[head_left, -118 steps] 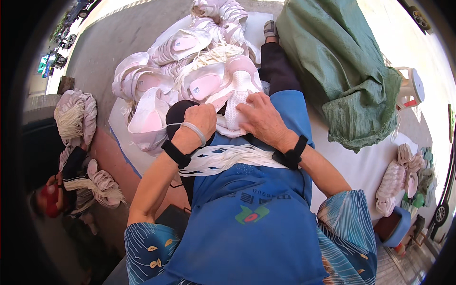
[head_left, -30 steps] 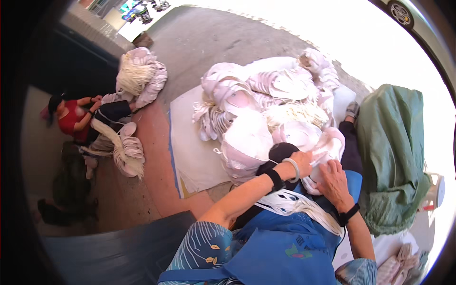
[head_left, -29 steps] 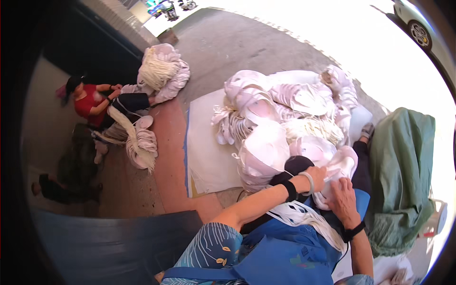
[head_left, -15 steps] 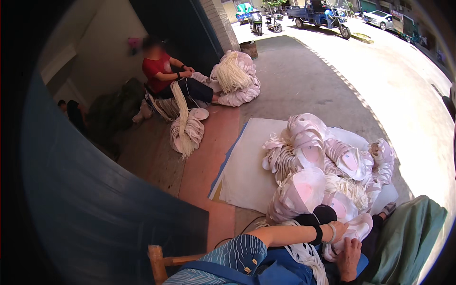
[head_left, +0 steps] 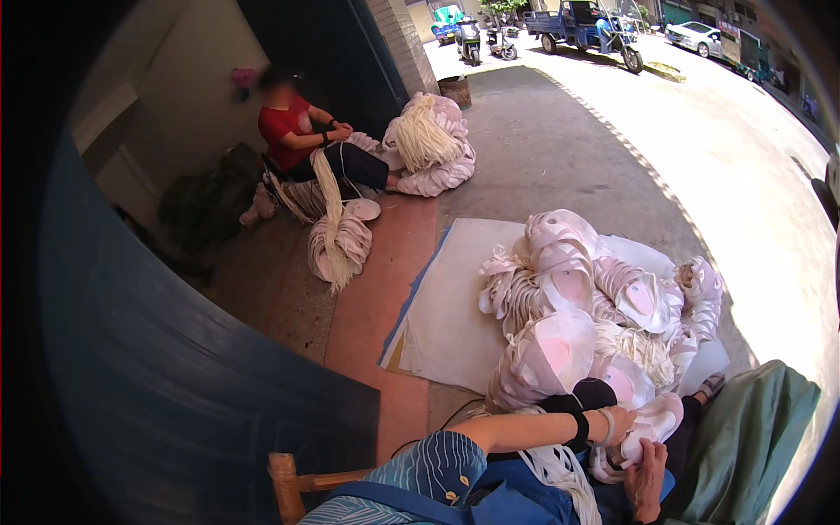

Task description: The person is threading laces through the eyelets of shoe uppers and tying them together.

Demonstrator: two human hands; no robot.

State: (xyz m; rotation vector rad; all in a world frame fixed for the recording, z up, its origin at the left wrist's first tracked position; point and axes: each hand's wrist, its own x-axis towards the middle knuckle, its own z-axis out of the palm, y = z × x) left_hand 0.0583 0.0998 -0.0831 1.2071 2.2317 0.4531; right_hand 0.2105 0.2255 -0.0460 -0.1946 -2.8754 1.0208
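A white-and-pink shoe upper (head_left: 654, 420) lies over my knees, with more pale pieces under it. My left hand (head_left: 620, 423), with a black band on the wrist and a pale one beside it, reaches across and grips the upper's near left edge. My right hand (head_left: 645, 481) has its fingers bent against the upper's lower edge, close to the left hand; the fingertips are partly hidden. A bundle of white laces (head_left: 560, 472) hangs across my lap, beside the left forearm.
Strung stacks of shoe uppers (head_left: 542, 354) lie on a white sheet (head_left: 446, 319) ahead. A green sack (head_left: 748, 437) stands at my right, a dark door (head_left: 201, 376) at left. Another person (head_left: 289, 131) sits among similar stacks. Beyond stands a blue cargo tricycle (head_left: 582, 31).
The upper has tilted slightly, and my left hand has shifted a little left on its edge. My right hand stays at the lower edge. The whole view has moved slightly.
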